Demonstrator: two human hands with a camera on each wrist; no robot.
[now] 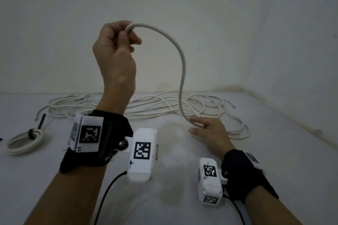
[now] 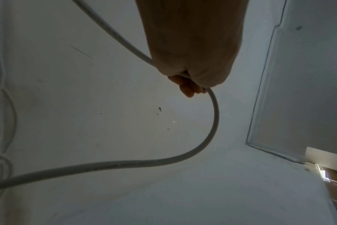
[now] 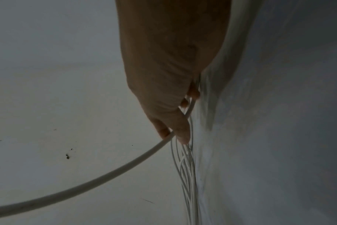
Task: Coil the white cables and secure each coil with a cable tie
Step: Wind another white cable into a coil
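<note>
My left hand (image 1: 124, 39) is raised high in front of the wall and grips a thick white cable (image 1: 182, 64) in its curled fingers. The left wrist view shows the left hand (image 2: 190, 73) with the cable (image 2: 125, 165) running through it. From there the cable arcs right and drops to my right hand (image 1: 199, 126), low over the table. In the right wrist view, the thumb and a finger of the right hand (image 3: 175, 134) pinch the cable (image 3: 106, 175). A loose pile of white cables (image 1: 155, 104) lies behind both hands.
A finished coil (image 1: 23, 142) bound with a black cable tie (image 1: 41, 120) lies at the table's left. The wall stands close behind the pile, with a side wall at right. Black camera cords (image 1: 108, 193) trail near the front edge.
</note>
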